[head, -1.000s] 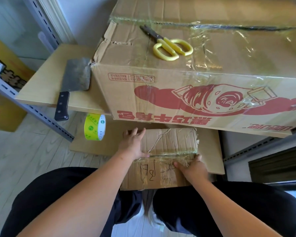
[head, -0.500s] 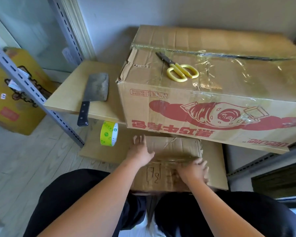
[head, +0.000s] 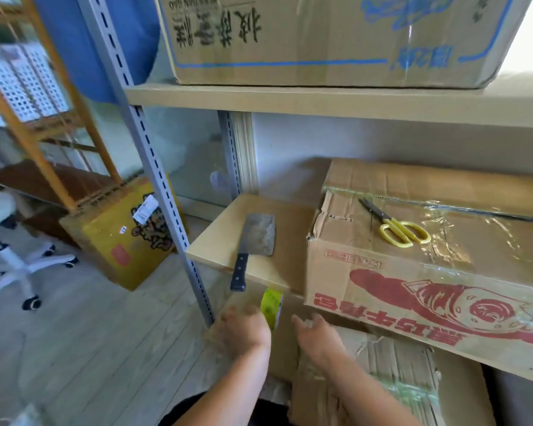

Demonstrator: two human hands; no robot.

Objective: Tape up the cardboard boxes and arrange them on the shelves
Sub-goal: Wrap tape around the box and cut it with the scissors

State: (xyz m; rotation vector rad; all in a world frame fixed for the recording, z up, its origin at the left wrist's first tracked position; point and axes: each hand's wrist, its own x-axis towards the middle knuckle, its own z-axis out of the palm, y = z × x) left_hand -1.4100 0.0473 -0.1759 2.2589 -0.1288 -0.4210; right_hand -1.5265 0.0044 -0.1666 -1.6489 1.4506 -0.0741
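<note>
Hands off small box (head: 379, 373) now; left hand (head: 243, 330) reached tape roll (head: 272, 305) at lower shelf (head: 290, 348) edge (grip unclear, blurred), right hand (head: 317, 336) loosely spread, empty. More taping probably.

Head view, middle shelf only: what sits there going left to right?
cleaver → red-printed cardboard box → yellow scissors, which lie on top of that box. The tape roll stands below the shelf edge, so it is left out.
</note>
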